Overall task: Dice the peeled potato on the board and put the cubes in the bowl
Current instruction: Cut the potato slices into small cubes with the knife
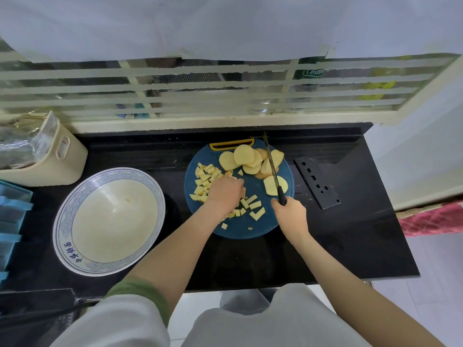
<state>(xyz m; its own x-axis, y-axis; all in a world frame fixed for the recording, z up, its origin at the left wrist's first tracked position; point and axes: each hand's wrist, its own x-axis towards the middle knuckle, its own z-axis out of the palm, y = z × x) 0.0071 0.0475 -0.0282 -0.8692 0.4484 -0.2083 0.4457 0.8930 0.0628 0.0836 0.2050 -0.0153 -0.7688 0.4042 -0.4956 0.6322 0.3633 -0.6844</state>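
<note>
The board [250,231] is sitting mid-counter [350,246], with the bowl [64,221] lying to its left. Slices [244,154] are resting on the board's rear part and cubes [205,176] on its left part. The knife [271,166] is crossing its right side, and a perforated plate [317,182] is lying just right of the board.

White "Cestb" on green label [312,71] behind window [190,95], blue Chinese characters on bowl [75,249] rim, unreadable

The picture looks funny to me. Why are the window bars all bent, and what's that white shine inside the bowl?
Head view: the wide-angle lens bows the window bars toward the picture's edges; same view, the white streak is glare from light on the glossy inside of the bowl.
</note>
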